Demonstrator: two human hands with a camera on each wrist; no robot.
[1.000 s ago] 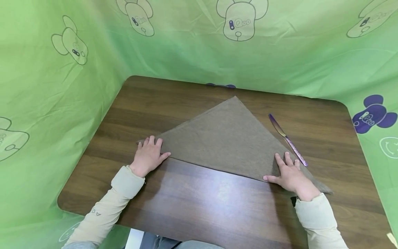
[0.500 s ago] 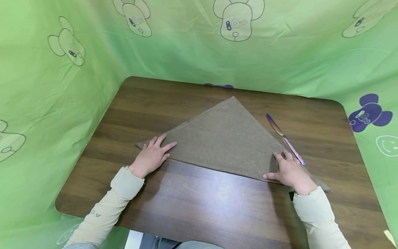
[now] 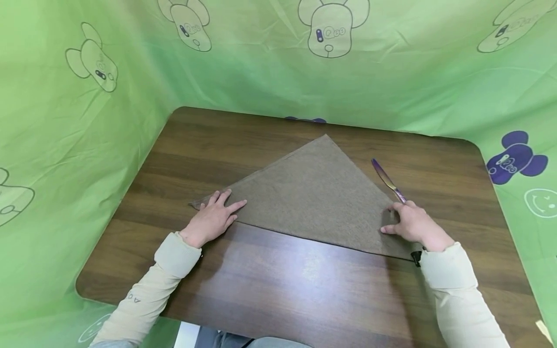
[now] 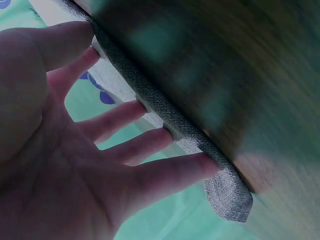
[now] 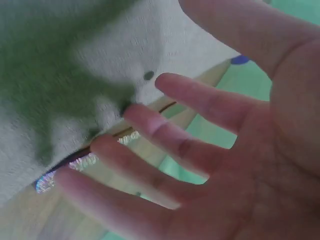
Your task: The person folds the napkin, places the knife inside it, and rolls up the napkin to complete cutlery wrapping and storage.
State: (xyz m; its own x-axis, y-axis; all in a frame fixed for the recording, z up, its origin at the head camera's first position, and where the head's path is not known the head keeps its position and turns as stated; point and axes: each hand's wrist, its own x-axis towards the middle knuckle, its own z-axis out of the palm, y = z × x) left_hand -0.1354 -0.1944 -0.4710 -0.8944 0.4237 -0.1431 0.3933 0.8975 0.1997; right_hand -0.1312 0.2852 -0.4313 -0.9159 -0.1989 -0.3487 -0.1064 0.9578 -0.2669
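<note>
A grey-brown cloth [image 3: 304, 198], folded into a large triangle, lies flat with its long edge toward me. My left hand [image 3: 210, 220] rests on its left corner, fingers spread. In the left wrist view, those fingertips touch the cloth's edge [image 4: 227, 197]. Over the cloth's right slope is my right hand [image 3: 415, 224], fingers slightly bent and thumb apart. A table knife [image 3: 385, 175] with a purple blade lies beside that slope, most of its handle hidden by the hand. In the right wrist view, its glittery handle [image 5: 84, 161] shows just past the fingertips, which hold nothing.
The dark wooden table [image 3: 304, 299] has rounded corners. Green printed fabric [image 3: 261, 72] hangs around its back and sides. A small pale strip [image 3: 543, 330] is at the table's right front edge.
My right hand has shifted up and right from the cloth's right corner, now covering the knife's handle. The left hand has slid slightly inward, its fingers spreading wider. Cloth and knife stay put.
</note>
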